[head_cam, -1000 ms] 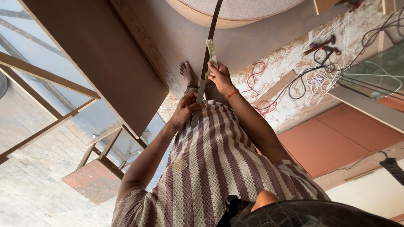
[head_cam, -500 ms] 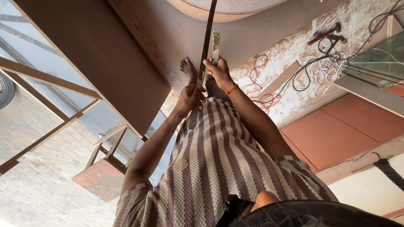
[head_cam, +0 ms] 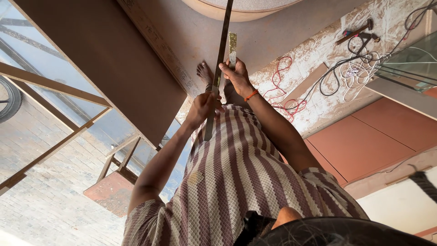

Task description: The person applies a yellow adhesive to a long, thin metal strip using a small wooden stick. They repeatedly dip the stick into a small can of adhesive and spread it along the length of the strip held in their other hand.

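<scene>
Left hand [head_cam: 203,107] grips long dark strip [head_cam: 221,54]; right hand [head_cam: 236,75] pinches metal ruler [head_cam: 232,44] just beside.

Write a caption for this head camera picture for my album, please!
Two hands, left and right, grip a long thin strip above a brown board.

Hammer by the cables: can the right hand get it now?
Probably not: the right hand grips a short strip, and the hammer lies far off on the floor.
</scene>
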